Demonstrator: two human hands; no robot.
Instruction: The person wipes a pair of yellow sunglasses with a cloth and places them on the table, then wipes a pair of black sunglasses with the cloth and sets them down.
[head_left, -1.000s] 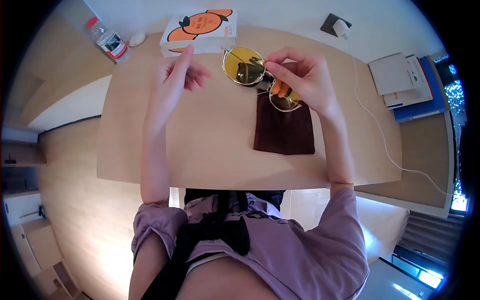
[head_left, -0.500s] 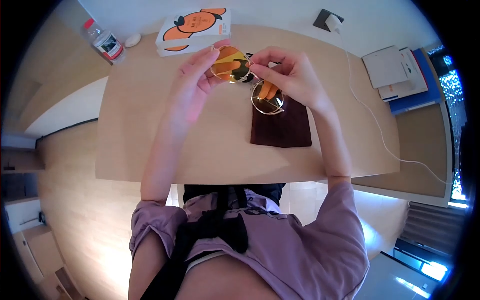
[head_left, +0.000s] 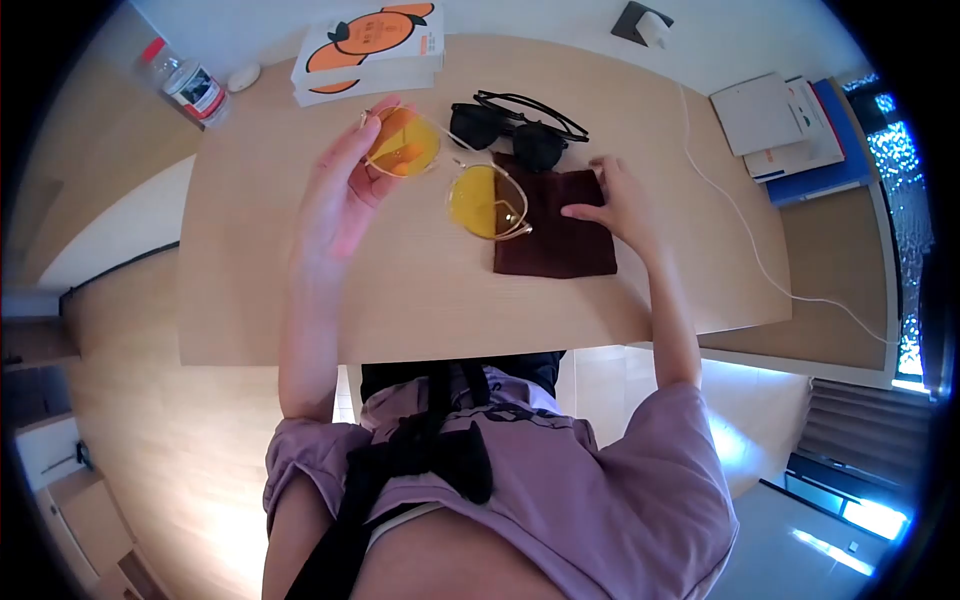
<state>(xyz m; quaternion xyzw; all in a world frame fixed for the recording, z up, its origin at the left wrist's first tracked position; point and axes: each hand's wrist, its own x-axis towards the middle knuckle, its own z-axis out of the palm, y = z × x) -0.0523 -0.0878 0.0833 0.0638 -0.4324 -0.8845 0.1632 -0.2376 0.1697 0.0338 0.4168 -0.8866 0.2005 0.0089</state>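
Left hand point(head_left: 357, 165): grasping yellow-lensed glasses point(head_left: 475, 195) by one lens side, raised above desk point(head_left: 400, 300). Right hand point(head_left: 622, 205): thumb and fingers spread, at right edge of dark brown cloth point(head_left: 560, 235); contact cannot be confirmed. Black sunglasses point(head_left: 515, 130): on desk, at cloth's far edge.

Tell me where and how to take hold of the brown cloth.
Pinch the brown cloth at its near right corner, coming in from the right with the right hand. It lies flat, so thumb and finger should suit. That corner looks uncovered, while the black glasses sit by its far edge and the yellow-lensed glasses overlap its left side in view.
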